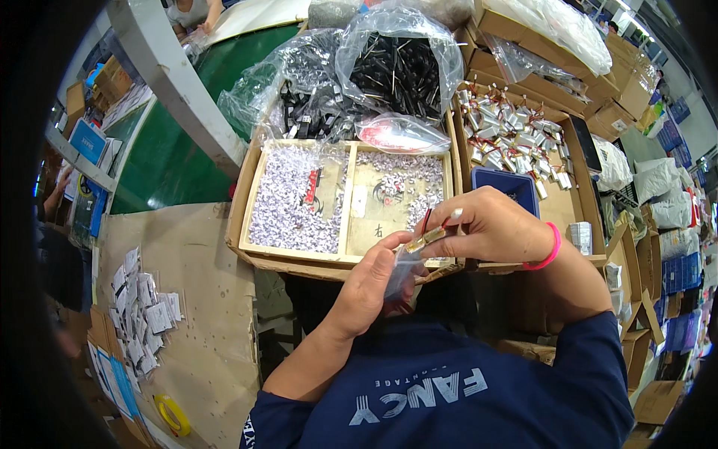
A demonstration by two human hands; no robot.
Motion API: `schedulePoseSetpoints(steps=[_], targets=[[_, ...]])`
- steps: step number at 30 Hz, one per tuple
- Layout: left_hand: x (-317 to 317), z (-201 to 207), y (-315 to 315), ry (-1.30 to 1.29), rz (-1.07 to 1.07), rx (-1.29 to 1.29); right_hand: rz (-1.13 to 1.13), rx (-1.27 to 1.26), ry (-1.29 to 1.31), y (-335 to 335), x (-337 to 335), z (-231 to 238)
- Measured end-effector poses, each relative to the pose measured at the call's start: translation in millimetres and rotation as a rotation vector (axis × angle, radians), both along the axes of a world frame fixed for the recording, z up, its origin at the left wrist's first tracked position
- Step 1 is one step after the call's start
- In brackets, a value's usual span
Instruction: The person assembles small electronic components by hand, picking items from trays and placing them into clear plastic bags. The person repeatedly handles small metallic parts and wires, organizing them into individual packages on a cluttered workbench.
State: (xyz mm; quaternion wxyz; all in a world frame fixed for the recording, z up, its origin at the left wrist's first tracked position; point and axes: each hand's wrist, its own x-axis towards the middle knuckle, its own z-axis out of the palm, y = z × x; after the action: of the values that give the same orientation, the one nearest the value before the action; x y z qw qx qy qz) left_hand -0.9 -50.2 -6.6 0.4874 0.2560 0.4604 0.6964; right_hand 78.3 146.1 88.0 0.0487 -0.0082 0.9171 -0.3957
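Observation:
In front of my chest, my left hand (359, 295) is closed on a small clear plastic bag (404, 278) that hangs below the fingers. My right hand (502, 228), with a pink band at the wrist, pinches a small battery pack (427, 240) with a red wire and a white connector. The battery pack is at the bag's mouth; how far it reaches inside I cannot tell. Beneath the hands lies a two-part wooden tray (346, 202) of small white pieces. More silver battery packs (516, 135) with red wires lie loose in the cardboard box to the right.
A blue bin (505, 185) stands beside my right hand. Behind the tray, clear bags hold thin black parts (396, 75). On the left cardboard sheet (217, 322) are a pile of small filled bags (142, 314) and a yellow tape roll (172, 415). A metal post (176, 82) rises at the left.

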Motion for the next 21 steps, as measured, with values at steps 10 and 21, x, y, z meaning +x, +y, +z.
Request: schedulePoseSetpoints(steps=[10, 21], targets=[[7, -4, 8, 0.036, -0.064, 0.033, 0.299, 0.463, 0.125, -8, -5, 21], [0, -4, 7, -0.212, -0.071, 0.079, 0.150, 0.179, 0.267, -10, -11, 6]])
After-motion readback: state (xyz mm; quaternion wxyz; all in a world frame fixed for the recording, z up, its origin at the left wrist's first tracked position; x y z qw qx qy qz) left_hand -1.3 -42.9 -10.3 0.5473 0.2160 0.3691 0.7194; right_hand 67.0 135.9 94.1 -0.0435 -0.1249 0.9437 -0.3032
